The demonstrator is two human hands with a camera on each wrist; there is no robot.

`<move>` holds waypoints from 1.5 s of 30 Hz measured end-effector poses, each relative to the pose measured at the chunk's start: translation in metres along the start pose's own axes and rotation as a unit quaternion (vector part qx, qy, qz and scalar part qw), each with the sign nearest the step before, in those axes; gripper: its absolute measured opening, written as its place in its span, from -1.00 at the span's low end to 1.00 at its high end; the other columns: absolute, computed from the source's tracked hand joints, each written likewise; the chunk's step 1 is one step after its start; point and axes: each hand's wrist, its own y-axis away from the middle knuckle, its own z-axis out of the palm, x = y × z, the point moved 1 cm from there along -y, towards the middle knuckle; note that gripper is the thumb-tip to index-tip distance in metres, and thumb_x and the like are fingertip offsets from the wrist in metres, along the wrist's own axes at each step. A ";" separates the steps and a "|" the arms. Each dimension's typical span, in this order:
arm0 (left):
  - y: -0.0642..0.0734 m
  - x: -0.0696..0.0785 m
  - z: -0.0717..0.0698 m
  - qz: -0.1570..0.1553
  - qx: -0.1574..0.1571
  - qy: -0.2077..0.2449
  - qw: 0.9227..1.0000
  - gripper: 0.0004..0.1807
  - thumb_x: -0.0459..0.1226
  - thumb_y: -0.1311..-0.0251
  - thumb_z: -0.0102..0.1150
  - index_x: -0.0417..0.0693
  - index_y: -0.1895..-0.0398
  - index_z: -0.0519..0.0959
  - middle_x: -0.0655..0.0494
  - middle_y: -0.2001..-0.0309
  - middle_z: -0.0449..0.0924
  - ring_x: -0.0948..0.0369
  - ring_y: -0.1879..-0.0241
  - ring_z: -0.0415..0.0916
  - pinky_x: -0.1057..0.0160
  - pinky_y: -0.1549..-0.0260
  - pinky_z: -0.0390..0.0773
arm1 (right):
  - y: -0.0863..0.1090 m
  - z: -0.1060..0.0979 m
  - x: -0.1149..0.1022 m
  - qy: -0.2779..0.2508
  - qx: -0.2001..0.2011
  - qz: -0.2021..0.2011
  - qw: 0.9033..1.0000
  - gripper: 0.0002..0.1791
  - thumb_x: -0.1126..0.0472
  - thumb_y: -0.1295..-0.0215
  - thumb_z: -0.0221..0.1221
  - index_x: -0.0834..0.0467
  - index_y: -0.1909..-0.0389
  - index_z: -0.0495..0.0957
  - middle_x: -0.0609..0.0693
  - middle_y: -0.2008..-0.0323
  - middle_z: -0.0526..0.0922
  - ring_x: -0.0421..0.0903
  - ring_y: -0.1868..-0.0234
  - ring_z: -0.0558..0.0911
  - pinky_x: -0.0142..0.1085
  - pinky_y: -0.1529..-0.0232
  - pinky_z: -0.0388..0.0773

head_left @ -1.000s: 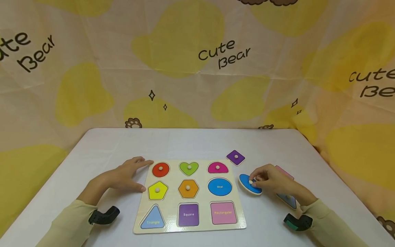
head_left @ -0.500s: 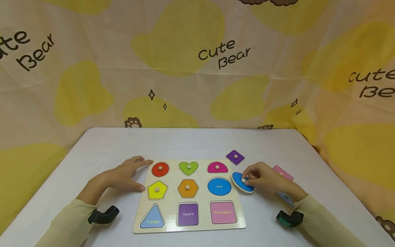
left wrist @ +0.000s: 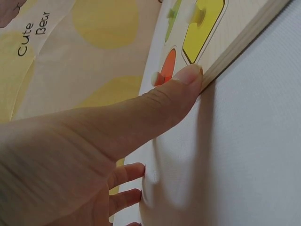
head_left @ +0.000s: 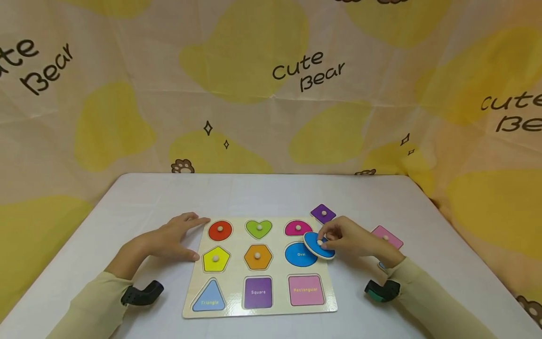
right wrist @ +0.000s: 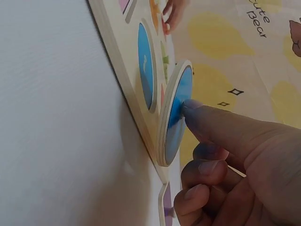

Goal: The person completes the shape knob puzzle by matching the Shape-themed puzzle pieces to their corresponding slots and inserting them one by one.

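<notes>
Currently right hand pinches blue oval, long axis aslant, over right edge of board; left hand, unclenched, touches left edge.

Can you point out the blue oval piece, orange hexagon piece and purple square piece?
Blue oval piece (head_left: pixel 314 245): head view, blue face.
Orange hexagon piece (head_left: pixel 257 255): head view, wooden knob.
Purple square piece (head_left: pixel 323 213): head view, wooden knob.

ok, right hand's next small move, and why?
Probably ease the blue oval piece left, over the Oval recess in the puzzle board: the right hand pinches it by the knob, tilted, and in the head view it covers just the recess's right end.
</notes>
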 end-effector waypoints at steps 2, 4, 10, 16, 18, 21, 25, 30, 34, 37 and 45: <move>0.000 0.000 0.000 0.000 0.000 0.000 1.000 0.03 0.06 0.07 0.54 0.11 -0.52 0.28 -0.37 -0.51 0.12 -0.39 -0.45 0.08 -0.54 -0.26 0.26 | -0.004 0.001 -0.001 0.000 -0.004 -0.003 1.000 -0.89 0.29 -0.28 0.34 0.21 0.20 0.72 -0.12 0.58 0.33 -0.27 0.49 0.37 -0.54 0.50 0.35; 0.000 0.001 0.000 -0.001 0.000 0.001 1.000 0.03 0.06 0.07 0.54 0.11 -0.52 0.29 -0.36 -0.51 0.12 -0.38 -0.45 0.09 -0.53 -0.26 0.27 | -0.007 0.003 -0.002 0.001 -0.008 -0.007 1.000 -0.90 0.29 -0.28 0.34 0.20 0.21 0.72 -0.12 0.58 0.34 -0.27 0.49 0.37 -0.54 0.50 0.35; 0.000 0.002 0.001 -0.001 0.002 -0.001 1.000 0.03 0.05 0.08 0.54 0.11 -0.51 0.30 -0.37 -0.50 0.13 -0.39 -0.44 0.10 -0.53 -0.25 0.29 | -0.015 0.009 -0.008 -0.004 -0.020 -0.024 1.000 -0.92 0.29 -0.27 0.35 0.21 0.25 0.71 -0.12 0.58 0.34 -0.28 0.50 0.37 -0.53 0.50 0.32; 0.000 0.004 0.000 -0.003 0.001 0.002 1.000 0.03 0.04 0.08 0.55 0.10 -0.51 0.29 -0.37 -0.50 0.13 -0.39 -0.44 0.09 -0.52 -0.26 0.28 | -0.019 0.015 -0.014 -0.013 -0.031 -0.031 0.999 -0.91 0.29 -0.26 0.36 0.21 0.24 0.71 -0.13 0.58 0.33 -0.28 0.49 0.37 -0.53 0.49 0.32; 0.000 0.004 0.000 -0.003 0.000 0.002 1.000 0.03 0.04 0.08 0.55 0.10 -0.51 0.29 -0.38 -0.50 0.12 -0.39 -0.44 0.09 -0.52 -0.26 0.28 | -0.019 0.017 -0.014 -0.011 -0.032 -0.028 0.999 -0.91 0.28 -0.26 0.36 0.19 0.24 0.71 -0.14 0.58 0.34 -0.28 0.48 0.37 -0.53 0.49 0.35; 0.000 0.003 -0.001 -0.005 0.000 0.001 1.000 0.03 0.04 0.09 0.55 0.10 -0.51 0.29 -0.38 -0.50 0.12 -0.40 -0.44 0.08 -0.53 -0.25 0.28 | -0.020 0.020 -0.013 -0.008 -0.033 -0.030 0.999 -0.91 0.28 -0.26 0.36 0.18 0.24 0.71 -0.15 0.58 0.33 -0.29 0.49 0.37 -0.54 0.48 0.36; 0.000 0.003 -0.002 -0.005 0.000 0.001 1.000 0.03 0.05 0.09 0.55 0.10 -0.51 0.29 -0.38 -0.50 0.12 -0.40 -0.44 0.08 -0.53 -0.24 0.29 | -0.021 0.024 -0.012 -0.006 -0.032 -0.031 0.999 -0.91 0.28 -0.26 0.36 0.19 0.24 0.71 -0.15 0.58 0.33 -0.28 0.48 0.37 -0.53 0.46 0.36; 0.001 0.004 -0.002 -0.002 0.000 0.001 1.000 0.03 0.05 0.09 0.55 0.09 -0.51 0.30 -0.39 -0.50 0.12 -0.41 -0.44 0.08 -0.53 -0.25 0.28 | -0.021 0.028 -0.014 -0.008 -0.029 -0.023 0.999 -0.91 0.30 -0.27 0.35 0.19 0.23 0.72 -0.13 0.57 0.34 -0.23 0.45 0.39 -0.52 0.43 0.37; 0.001 0.005 -0.002 0.001 0.001 0.003 1.000 0.02 0.04 0.08 0.55 0.07 -0.51 0.30 -0.39 -0.49 0.13 -0.41 -0.44 0.09 -0.53 -0.25 0.28 | -0.022 0.030 -0.017 -0.013 -0.027 -0.020 0.999 -0.91 0.32 -0.26 0.35 0.19 0.22 0.72 -0.12 0.57 0.33 -0.21 0.44 0.39 -0.51 0.43 0.36; 0.002 0.005 -0.003 0.001 0.001 0.004 1.000 0.02 0.03 0.08 0.55 0.07 -0.51 0.30 -0.40 -0.49 0.12 -0.41 -0.44 0.08 -0.53 -0.25 0.27 | -0.023 0.032 -0.018 -0.012 -0.027 -0.012 0.999 -0.91 0.33 -0.26 0.35 0.18 0.23 0.72 -0.13 0.57 0.32 -0.21 0.45 0.39 -0.52 0.43 0.35; 0.002 0.004 -0.003 0.002 0.001 0.002 1.000 0.03 0.05 0.08 0.55 0.08 -0.51 0.30 -0.39 -0.49 0.13 -0.41 -0.44 0.08 -0.54 -0.24 0.28 | -0.023 0.033 -0.019 -0.006 -0.030 -0.021 0.999 -0.92 0.35 -0.25 0.35 0.19 0.25 0.72 -0.15 0.58 0.31 -0.23 0.45 0.38 -0.53 0.42 0.33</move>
